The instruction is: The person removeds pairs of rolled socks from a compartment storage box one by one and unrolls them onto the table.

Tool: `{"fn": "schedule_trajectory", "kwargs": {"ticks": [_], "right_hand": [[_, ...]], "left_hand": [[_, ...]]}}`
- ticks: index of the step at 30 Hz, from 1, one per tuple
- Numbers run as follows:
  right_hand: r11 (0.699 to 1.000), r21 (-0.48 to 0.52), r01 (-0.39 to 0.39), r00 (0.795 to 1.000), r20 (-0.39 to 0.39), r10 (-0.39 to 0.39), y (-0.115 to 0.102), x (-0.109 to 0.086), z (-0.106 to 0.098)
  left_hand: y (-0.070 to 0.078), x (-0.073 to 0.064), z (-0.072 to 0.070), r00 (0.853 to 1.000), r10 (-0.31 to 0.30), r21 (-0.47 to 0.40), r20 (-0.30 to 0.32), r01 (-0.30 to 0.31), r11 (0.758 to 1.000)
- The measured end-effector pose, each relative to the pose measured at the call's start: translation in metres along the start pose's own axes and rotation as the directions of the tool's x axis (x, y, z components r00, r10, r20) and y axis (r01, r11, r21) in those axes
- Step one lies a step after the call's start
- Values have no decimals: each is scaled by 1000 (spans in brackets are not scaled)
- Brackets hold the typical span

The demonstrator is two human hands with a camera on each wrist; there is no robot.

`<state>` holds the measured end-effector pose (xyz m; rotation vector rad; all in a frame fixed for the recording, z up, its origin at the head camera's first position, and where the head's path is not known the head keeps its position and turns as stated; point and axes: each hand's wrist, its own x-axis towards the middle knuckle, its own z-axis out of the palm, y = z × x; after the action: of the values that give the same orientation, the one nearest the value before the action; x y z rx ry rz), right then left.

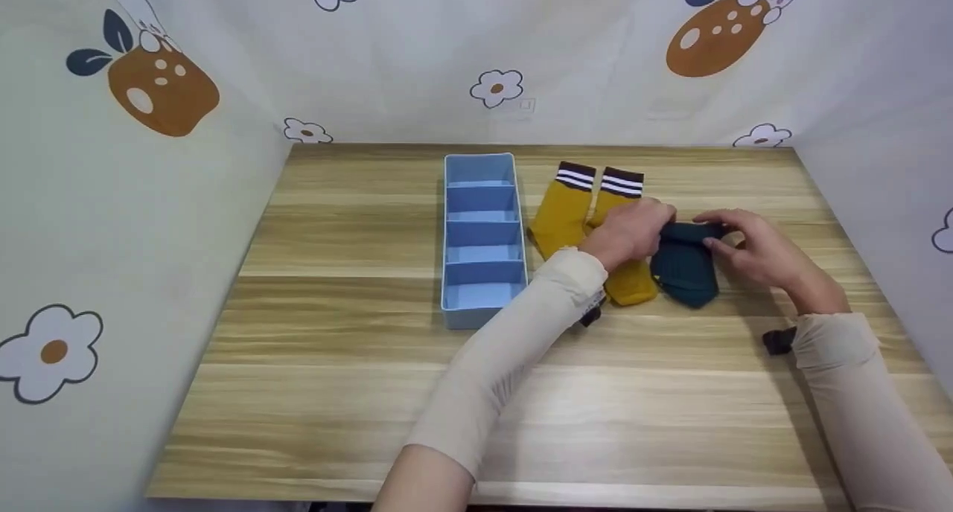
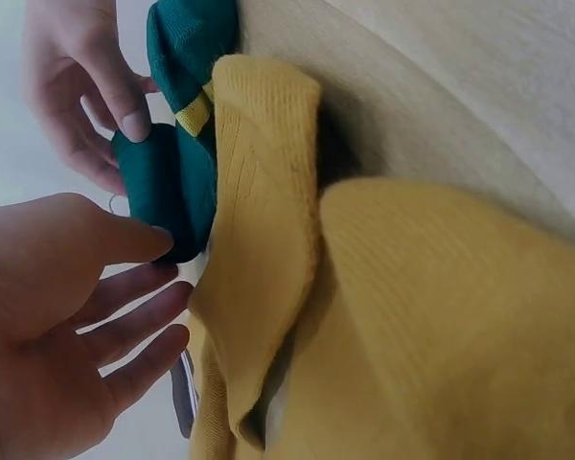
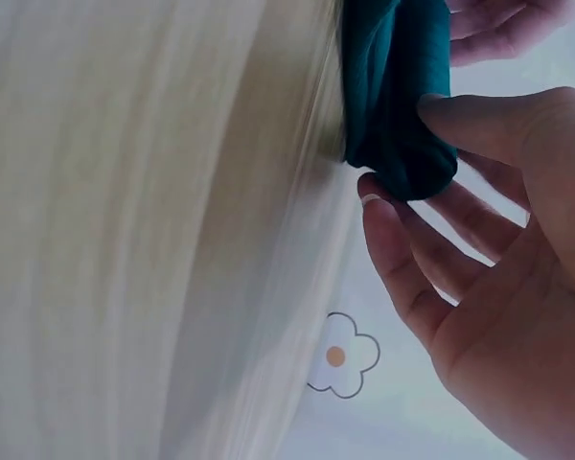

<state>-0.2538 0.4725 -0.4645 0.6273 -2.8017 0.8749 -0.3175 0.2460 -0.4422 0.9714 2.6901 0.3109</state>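
A dark green pair of socks (image 1: 686, 270) lies on the right part of the table, its far end turned over into a thick roll. At the left end of that roll, my left hand (image 1: 631, 233) pinches the fabric between thumb and fingers. My right hand (image 1: 763, 253) grips the opposite end, its thumb (image 3: 450, 120) on the roll and fingertips beneath. Toe and a small yellow patch (image 2: 194, 115) of the green socks show in the left wrist view. Two mustard socks (image 1: 562, 213) with striped dark cuffs lie flat just left, one partly hidden under my left hand and wrist.
A light blue box (image 1: 484, 317) with several compartments in a row stands left of the socks; my left forearm passes close to its near right corner. The wood-grain table (image 1: 327, 333) meets patterned walls (image 1: 417, 73) at the back and on both sides.
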Motion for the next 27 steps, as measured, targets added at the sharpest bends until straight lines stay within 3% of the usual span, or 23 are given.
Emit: {"fn": "schedule_trajectory", "kwargs": {"ticks": [6, 13, 17, 21, 27], "right_hand": [[999, 19, -43, 999, -5, 43, 2, 0, -2], [1000, -23, -11, 999, -44, 10, 7, 6, 3], [998, 4, -67, 998, -15, 67, 7, 9, 2], [990, 34, -140, 990, 8, 140, 8, 8, 0], [992, 17, -121, 993, -10, 121, 9, 9, 1]], "left_hand": [[3, 4, 1, 1000, -26, 35, -1, 26, 999], [2, 9, 2, 999, -35, 33, 0, 35, 999], [-1, 10, 2, 1000, -27, 43, 0, 27, 999], [-2, 10, 4, 999, -28, 50, -26, 29, 998], [0, 12, 7, 997, -38, 63, -69, 42, 997]]}}
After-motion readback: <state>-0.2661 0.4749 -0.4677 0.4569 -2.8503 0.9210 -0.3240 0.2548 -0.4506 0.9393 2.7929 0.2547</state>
